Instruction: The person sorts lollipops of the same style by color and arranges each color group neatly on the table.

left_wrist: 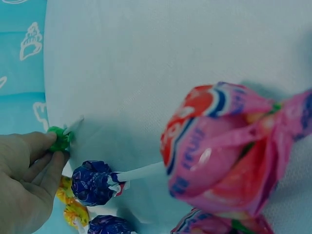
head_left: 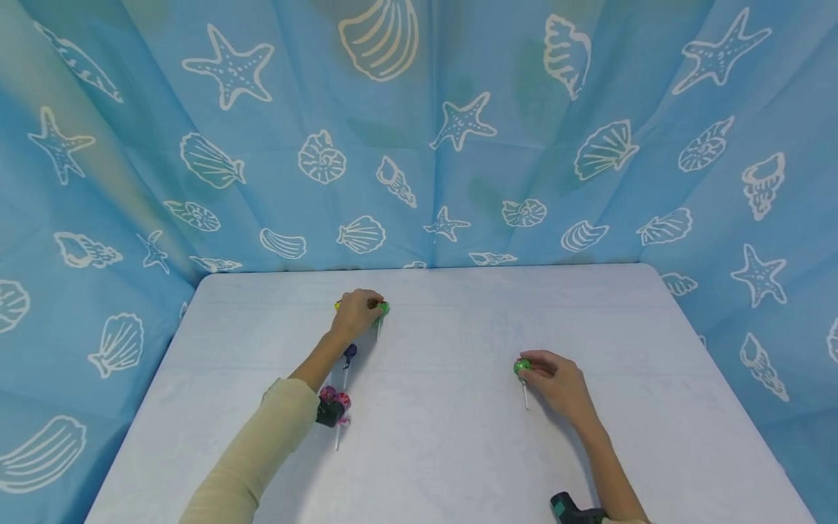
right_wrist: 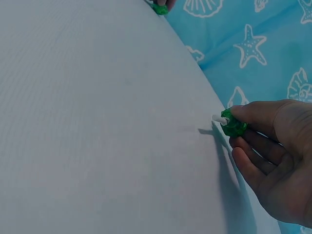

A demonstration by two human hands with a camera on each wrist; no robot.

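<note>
At the far left of the table, my left hand (head_left: 356, 314) pinches a green-wrapped lollipop (head_left: 384, 308) by its head, its white stick pointing toward me. In the left wrist view, thumb and fingertips close on this green head (left_wrist: 59, 141). My right hand (head_left: 558, 382), right of the middle, holds another green lollipop (head_left: 521, 367) between thumb and fingers. The right wrist view shows that lollipop (right_wrist: 233, 124) with its short-looking stick and a shadow on the cloth below. Yellow lollipops (left_wrist: 75, 214) lie beside my left hand, partly hidden behind it in the head view.
Dark blue lollipops (left_wrist: 91, 183) and pink ones (left_wrist: 214, 151) lie under and beside the left forearm (head_left: 321, 360), which partly covers them. The white table (head_left: 445, 451) ends at a blue curtain (head_left: 419, 145) with shell and starfish prints. Dark wrist cameras (head_left: 330, 412) sit on both wrists.
</note>
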